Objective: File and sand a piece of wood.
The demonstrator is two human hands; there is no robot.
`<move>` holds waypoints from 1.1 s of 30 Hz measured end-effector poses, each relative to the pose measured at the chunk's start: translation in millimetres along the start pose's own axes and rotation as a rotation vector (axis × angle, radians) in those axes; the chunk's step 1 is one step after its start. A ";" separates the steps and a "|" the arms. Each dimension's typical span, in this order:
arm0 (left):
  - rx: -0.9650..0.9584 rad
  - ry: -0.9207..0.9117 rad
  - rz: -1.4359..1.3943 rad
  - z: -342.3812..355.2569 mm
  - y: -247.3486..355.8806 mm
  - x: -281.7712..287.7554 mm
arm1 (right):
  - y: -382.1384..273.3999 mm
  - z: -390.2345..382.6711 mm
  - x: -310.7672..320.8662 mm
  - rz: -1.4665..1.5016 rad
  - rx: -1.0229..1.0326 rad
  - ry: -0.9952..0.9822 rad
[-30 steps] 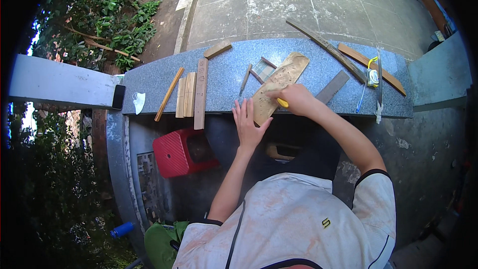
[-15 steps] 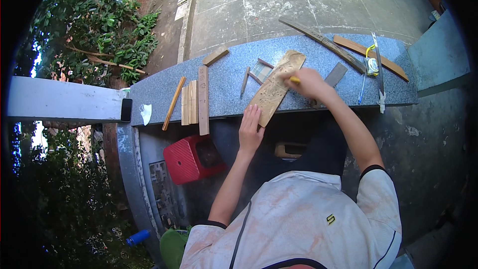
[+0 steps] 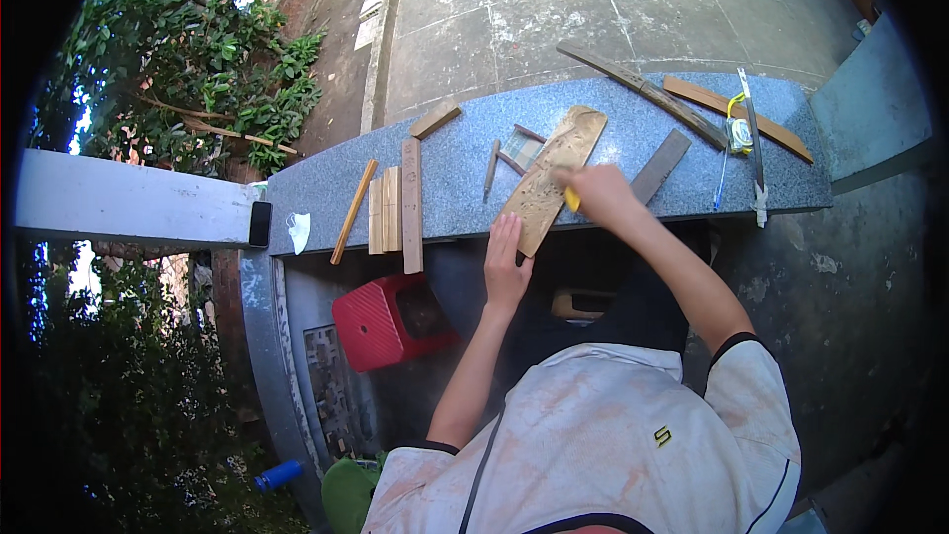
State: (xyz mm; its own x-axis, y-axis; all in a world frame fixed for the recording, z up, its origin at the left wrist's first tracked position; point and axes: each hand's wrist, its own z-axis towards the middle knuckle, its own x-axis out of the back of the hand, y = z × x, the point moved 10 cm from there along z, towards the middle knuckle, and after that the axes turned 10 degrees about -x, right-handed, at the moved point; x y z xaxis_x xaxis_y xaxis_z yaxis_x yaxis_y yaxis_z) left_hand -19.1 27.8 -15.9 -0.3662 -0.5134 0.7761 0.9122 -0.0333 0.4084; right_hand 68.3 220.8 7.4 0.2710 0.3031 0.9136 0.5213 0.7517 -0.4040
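Observation:
A worn, pitted wooden board (image 3: 559, 156) lies slanted on the grey stone bench, its near end at the bench's front edge. My left hand (image 3: 506, 265) holds that near end, fingers along the left side and thumb by the corner. Over the middle of the board, my right hand (image 3: 605, 196) is closed round a yellow-handled brush (image 3: 571, 199). The brush's head, blurred, meets the board's surface. Left of the board are a small wooden frame (image 3: 520, 147) and a thin grey-brown stick (image 3: 491, 170); to its right lies a dark flat strip (image 3: 660, 166).
Several wooden pieces (image 3: 412, 208) lie on the bench's left, near a white mask (image 3: 299, 231) and a phone (image 3: 260, 224). At right are long strips (image 3: 643, 95), a tape measure (image 3: 739, 133) and a saw-like blade (image 3: 755, 138). A red stool (image 3: 371, 328) stands below.
My right hand has moved down along the board with the brush, uncovering more of the dark strip. My left hand still holds the near end. The whole view has shifted slightly.

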 end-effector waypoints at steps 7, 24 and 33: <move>-0.107 0.037 0.056 6.7 21.8 26.4 | -27.2 -10.3 62.7 0.172 0.067 -0.087; 0.873 0.391 -0.988 -47.5 -50.0 -2.5 | -76.8 -24.6 -8.0 0.222 0.306 -0.342; 1.008 0.290 -1.073 -63.2 -67.8 -24.3 | -69.5 4.9 -25.3 0.060 0.199 -0.298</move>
State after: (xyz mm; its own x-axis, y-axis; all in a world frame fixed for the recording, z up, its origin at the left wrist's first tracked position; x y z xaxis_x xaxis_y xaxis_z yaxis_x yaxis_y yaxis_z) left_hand -60.5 -11.7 -92.8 -0.6026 -0.7800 -0.1688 -0.3091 0.0330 0.9505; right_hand 21.3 163.7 12.6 0.0334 0.4855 0.8736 0.3360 0.8177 -0.4673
